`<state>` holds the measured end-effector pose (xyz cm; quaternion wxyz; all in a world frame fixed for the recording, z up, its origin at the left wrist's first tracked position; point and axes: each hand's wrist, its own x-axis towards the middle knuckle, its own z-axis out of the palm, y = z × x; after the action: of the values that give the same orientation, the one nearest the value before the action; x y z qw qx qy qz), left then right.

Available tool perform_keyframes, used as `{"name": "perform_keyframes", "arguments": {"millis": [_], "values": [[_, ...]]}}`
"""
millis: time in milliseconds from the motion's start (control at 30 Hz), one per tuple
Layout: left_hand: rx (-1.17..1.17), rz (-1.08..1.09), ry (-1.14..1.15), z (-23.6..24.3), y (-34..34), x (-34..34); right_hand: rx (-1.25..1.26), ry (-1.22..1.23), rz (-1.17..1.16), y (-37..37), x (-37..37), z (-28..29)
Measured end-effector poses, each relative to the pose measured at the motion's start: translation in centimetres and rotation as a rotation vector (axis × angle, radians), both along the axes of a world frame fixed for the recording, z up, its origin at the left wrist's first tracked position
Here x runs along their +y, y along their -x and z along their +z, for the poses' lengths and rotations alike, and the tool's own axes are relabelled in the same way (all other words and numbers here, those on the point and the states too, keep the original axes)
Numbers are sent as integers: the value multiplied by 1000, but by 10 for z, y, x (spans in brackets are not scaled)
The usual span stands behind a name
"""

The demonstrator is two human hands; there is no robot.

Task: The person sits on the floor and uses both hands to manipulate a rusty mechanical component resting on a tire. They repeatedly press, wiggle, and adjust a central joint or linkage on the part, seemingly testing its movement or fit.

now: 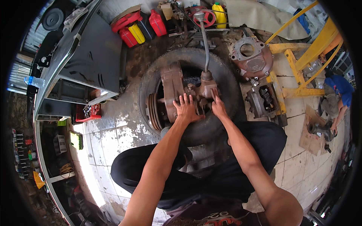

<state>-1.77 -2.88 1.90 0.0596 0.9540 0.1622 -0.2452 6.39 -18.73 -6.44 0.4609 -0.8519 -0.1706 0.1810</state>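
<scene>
A rusty brown gearbox assembly [172,84] lies across a large black tyre [151,67] on the floor in front of me. Its long gear lever [206,45] stands up from the right part of the housing, ending in a knob. A round grooved drum [152,111] sits on its left side. My left hand [185,110] rests on the middle of the housing, open with fingers spread. My right hand [220,109] touches the housing just below the lever's base, its index finger stretched forward; nothing shows in its grip. The undersides of both hands are hidden.
At right lie a bell housing [254,62], an opened gear case [262,100] and a yellow steel frame [292,67]. Farther right, another person in blue [339,88] handles a metal part on cardboard [307,139]. A grey metal bench [94,56] stands left; jerrycans [157,23] line the back.
</scene>
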Motion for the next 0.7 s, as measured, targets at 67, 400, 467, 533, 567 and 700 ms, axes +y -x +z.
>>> {"name": "perform_keyframes", "arguments": {"millis": [67,400,467,533,567,700], "values": [[-12,1,9,-2,5,-3,-2,0,-29,13,-3,-2],[-9,-1,26,4,6,-4,-159,40,49,18,-7,-10],[-22,-6,22,8,1,-1,-230,71,48,2,-4,-5],[-6,-14,20,6,7,-6,-225,167,74,-8,-4,9],[8,-10,25,2,14,-8,-279,196,88,-5,-5,10],[1,3,18,6,7,-2,-170,372,86,22,2,17]]}}
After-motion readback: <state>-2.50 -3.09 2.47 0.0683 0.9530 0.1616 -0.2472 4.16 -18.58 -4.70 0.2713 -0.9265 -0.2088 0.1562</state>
